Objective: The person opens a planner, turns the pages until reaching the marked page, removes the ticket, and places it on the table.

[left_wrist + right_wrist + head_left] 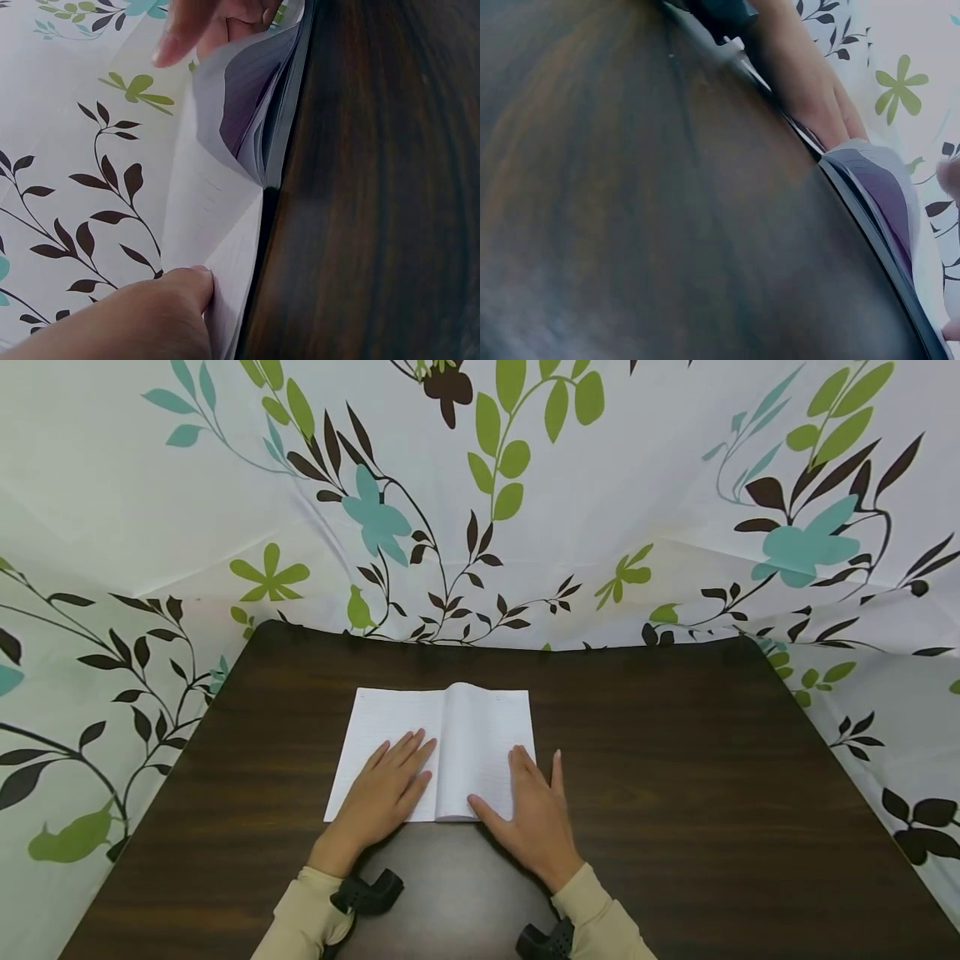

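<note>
An open notebook (487, 718) with ruled white pages lies on the dark wooden table. My left hand (381, 789) rests on its left page, fingers straight and pointing away from me. At the right page's outer edge is my right hand (536, 814), fingers extended along the edge and thumb spread out toward the lower part of the page. Near the spine, the right-hand pages bulge upward; in the left wrist view the raised pages (210, 112) arch, with a purplish gap beneath them. Only part of the right hand shows at the top there.
The brown table (675, 793) extends around the notebook on all sides. Behind and beside it hangs a white cloth (585, 552) printed with leaves and flowers. Black wrist cameras (367, 893) are strapped over the beige sleeves (303, 914).
</note>
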`<move>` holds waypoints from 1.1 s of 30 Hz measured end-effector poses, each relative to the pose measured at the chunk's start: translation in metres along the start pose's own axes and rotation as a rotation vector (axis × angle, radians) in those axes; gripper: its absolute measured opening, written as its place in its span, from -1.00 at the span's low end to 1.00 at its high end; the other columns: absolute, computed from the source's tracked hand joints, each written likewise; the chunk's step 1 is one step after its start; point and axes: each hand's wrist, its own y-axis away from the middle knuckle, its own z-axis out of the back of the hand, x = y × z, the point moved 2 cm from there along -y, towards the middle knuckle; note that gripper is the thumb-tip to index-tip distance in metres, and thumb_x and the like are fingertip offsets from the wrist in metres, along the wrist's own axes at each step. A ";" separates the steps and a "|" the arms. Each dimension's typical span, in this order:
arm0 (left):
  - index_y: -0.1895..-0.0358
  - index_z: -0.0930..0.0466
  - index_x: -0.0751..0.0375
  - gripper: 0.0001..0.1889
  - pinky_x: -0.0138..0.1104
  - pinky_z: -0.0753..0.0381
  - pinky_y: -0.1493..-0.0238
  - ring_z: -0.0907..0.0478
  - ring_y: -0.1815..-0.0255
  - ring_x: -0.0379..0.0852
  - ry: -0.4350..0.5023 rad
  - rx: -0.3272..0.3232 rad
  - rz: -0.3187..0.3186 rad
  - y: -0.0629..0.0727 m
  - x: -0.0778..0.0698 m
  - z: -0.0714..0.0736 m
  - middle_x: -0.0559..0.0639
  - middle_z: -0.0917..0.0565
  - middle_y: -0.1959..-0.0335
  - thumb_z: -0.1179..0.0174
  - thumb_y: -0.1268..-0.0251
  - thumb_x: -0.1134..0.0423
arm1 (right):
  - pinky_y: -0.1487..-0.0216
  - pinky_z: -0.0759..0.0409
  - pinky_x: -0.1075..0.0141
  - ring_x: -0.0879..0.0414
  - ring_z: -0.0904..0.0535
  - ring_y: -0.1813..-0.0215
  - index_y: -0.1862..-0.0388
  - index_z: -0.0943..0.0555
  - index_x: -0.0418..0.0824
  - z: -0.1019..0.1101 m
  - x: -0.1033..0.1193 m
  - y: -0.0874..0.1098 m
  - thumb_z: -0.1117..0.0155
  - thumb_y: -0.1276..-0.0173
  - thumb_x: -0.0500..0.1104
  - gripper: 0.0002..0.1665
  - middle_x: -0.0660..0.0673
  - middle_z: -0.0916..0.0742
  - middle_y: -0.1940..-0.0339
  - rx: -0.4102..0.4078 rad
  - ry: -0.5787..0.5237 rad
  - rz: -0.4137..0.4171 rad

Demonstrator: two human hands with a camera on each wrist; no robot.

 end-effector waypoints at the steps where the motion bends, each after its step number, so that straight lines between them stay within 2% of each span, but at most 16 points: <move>1: -0.56 -0.36 0.15 -0.45 0.06 -0.02 -0.61 -0.19 -0.63 0.07 -0.001 0.002 0.000 0.000 0.000 0.000 0.14 -0.31 -0.59 -0.04 -0.63 0.05 | -0.57 0.11 -0.35 -0.12 -0.46 -0.49 -0.43 -0.43 -0.52 0.000 0.001 0.000 -0.20 -0.36 0.51 0.18 -0.38 -0.57 -0.40 0.012 0.004 0.013; 7: -0.57 -0.35 0.14 -0.44 0.07 -0.01 -0.61 -0.18 -0.63 0.08 0.001 0.006 0.002 0.000 0.001 0.001 0.14 -0.30 -0.60 -0.03 -0.63 0.04 | -0.56 0.15 -0.38 -0.11 -0.46 -0.50 -0.49 -0.37 -0.49 -0.003 0.004 -0.001 -0.17 -0.21 0.66 0.37 -0.35 -0.56 -0.42 0.055 0.025 0.075; 12: -0.56 -0.36 0.14 -0.45 0.07 -0.02 -0.61 -0.18 -0.63 0.09 0.007 0.004 0.006 0.002 0.001 0.001 0.14 -0.30 -0.59 -0.03 -0.63 0.05 | -0.54 0.11 -0.41 -0.15 -0.51 -0.45 -0.48 -0.38 -0.50 -0.003 0.004 0.001 -0.20 -0.22 0.63 0.34 -0.35 -0.60 -0.38 0.020 0.051 0.124; 17: -0.56 -0.35 0.16 -0.44 0.09 -0.02 -0.61 -0.18 -0.63 0.10 0.016 -0.002 0.016 0.005 0.001 0.003 0.15 -0.30 -0.59 -0.04 -0.63 0.06 | -0.50 0.04 -0.46 -0.14 -0.55 -0.41 -0.44 -0.42 -0.51 0.000 0.004 0.002 -0.34 -0.24 0.48 0.21 -0.35 -0.64 -0.34 -0.024 0.055 0.172; 23: -0.56 -0.35 0.17 -0.44 0.11 -0.02 -0.60 -0.18 -0.63 0.11 0.019 -0.012 0.020 0.006 0.000 0.005 0.16 -0.30 -0.59 -0.04 -0.62 0.07 | -0.50 0.05 -0.46 -0.14 -0.54 -0.42 -0.42 -0.46 -0.48 0.004 0.000 0.007 -0.47 -0.18 0.09 -0.03 -0.31 -0.64 -0.35 -0.056 -0.012 0.184; 27: -0.56 -0.35 0.17 -0.44 0.11 -0.03 -0.60 -0.19 -0.62 0.11 0.019 -0.015 0.018 0.006 0.000 0.006 0.15 -0.31 -0.59 -0.05 -0.62 0.07 | -0.48 0.04 -0.48 -0.22 -0.43 -0.50 -0.52 -0.33 -0.47 0.009 -0.006 0.010 -0.49 -0.17 -0.07 0.01 -0.36 -0.55 -0.44 -0.150 -0.082 0.129; 30: -0.55 -0.36 0.17 -0.45 0.10 -0.05 -0.60 -0.20 -0.62 0.11 0.012 -0.023 0.004 0.004 -0.001 0.005 0.15 -0.32 -0.58 -0.05 -0.62 0.07 | -0.50 0.05 -0.45 -0.29 -0.31 -0.56 -0.59 -0.20 -0.47 0.012 -0.008 0.011 -0.49 -0.23 -0.09 0.08 -0.43 -0.44 -0.52 -0.216 -0.138 0.022; 33: -0.55 -0.37 0.17 -0.45 0.09 -0.06 -0.60 -0.21 -0.61 0.09 0.010 -0.020 -0.011 0.002 -0.003 0.001 0.15 -0.33 -0.58 -0.05 -0.63 0.07 | -0.52 0.06 -0.42 -0.34 -0.27 -0.57 -0.59 -0.15 -0.51 0.011 -0.006 0.012 -0.46 -0.31 -0.09 0.06 -0.47 -0.38 -0.54 -0.225 -0.205 -0.072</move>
